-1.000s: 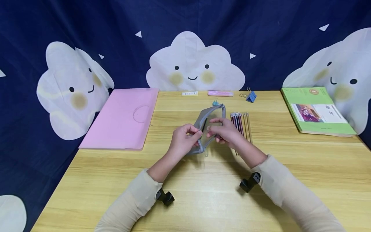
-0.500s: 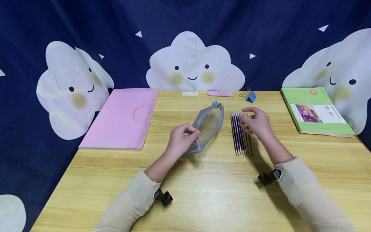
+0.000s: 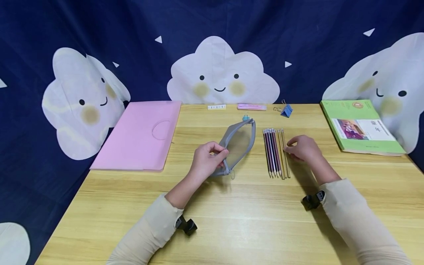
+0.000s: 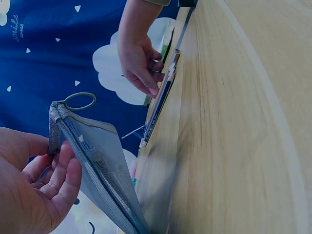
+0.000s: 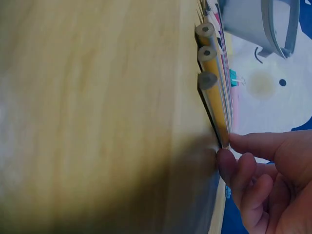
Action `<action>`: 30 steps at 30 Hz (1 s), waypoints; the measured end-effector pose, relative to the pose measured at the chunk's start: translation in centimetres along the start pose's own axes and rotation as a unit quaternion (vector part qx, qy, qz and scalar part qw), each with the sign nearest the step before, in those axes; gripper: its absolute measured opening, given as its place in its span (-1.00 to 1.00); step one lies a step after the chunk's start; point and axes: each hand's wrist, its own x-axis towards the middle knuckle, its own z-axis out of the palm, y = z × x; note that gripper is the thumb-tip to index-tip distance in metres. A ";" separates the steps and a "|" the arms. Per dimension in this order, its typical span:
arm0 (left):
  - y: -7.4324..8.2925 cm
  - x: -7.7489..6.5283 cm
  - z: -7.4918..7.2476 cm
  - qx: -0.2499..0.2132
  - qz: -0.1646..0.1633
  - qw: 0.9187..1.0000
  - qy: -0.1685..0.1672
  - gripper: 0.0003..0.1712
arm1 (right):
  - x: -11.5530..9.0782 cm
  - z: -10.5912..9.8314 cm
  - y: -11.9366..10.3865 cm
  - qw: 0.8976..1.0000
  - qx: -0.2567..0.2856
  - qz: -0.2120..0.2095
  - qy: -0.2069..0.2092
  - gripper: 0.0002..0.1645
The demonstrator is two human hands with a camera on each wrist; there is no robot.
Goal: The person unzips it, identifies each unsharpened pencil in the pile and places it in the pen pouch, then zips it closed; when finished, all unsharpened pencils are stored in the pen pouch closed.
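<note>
My left hand (image 3: pixel 208 158) pinches the near rim of a grey mesh zip pouch (image 3: pixel 240 145), whose mouth gapes wide. A ring hangs at the pouch's lower corner, clear in the left wrist view. To the right of it lies a row of dark striped pencils (image 3: pixel 272 152) with several gold-coloured pencils (image 3: pixel 282 158) along its right side. My right hand (image 3: pixel 304 148) is at the row's right end, pinching the outermost gold pencil (image 5: pixel 215 105) between thumb and index finger. That pencil lies on the table beside the others, its blunt end toward the right wrist camera.
On the left lies a pink folder (image 3: pixel 139 136), and a green book (image 3: pixel 364 127) is at the right. Along the back edge are a white block (image 3: pixel 216 107), a pink case (image 3: pixel 251 107), a blue binder clip (image 3: pixel 286 110) and a small teal clip (image 3: pixel 246 117).
My right hand has left the pouch's mouth and moved right, over the pencils, to the row's right end. A dark stick in the pouch's mouth no longer shows. My left hand stays nearly still.
</note>
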 end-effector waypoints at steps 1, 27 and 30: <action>0.0 0.0 0.0 0.001 0.000 1.000 0.001 -0.89 | 0.0 0.0 -0.1 1.000 -0.001 0.000 0.001 -0.56; -0.9 0.5 0.1 -0.006 0.003 1.000 -0.005 -0.88 | 0.2 -0.8 -0.4 1.000 0.003 0.004 0.029 -0.74; -1.9 1.0 0.1 -0.014 0.002 1.000 -0.008 -0.86 | -0.3 -1.7 -1.3 0.991 0.103 0.006 0.088 -0.68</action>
